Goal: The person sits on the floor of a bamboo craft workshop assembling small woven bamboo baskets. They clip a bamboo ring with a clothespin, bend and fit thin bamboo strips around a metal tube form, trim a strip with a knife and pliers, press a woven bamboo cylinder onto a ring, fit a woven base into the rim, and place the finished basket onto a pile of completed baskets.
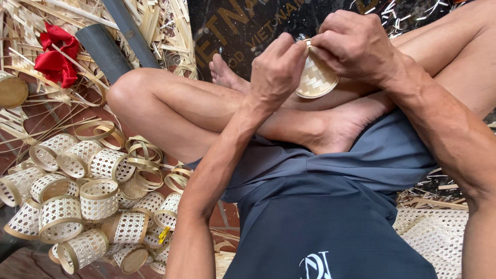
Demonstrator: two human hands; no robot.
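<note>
At the far left, around nine o'clock, a red cloth (56, 54) lies among loose bamboo strips (31, 23), with two dark pipes (111, 36) slanting beside it. Down at seven o'clock a heap of small open-weave bamboo cylinders (77, 206) rests on the floor, and a cluster of plain bamboo hoops (144, 160) sits just to its right, near the person's bent knee.

Moving toward the centre, the left hand (276, 70) is closed in a pinch on the left edge of a small woven bamboo disc (315, 77), held above the crossed legs at about one o'clock. Just beside it, the right hand (354, 44) is curled over the disc's top rim, fingers clamped down on it. Both hands touch the same piece and nearly meet.

To work the rim well, it seems wise to keep the left pinch steady as an anchor while the right fingers press the edge in small, even bites, turning the disc gradually so the weave stays flat and no strand splits.

At four o'clock, a flat woven mat (439, 232) lies on the floor.
</note>
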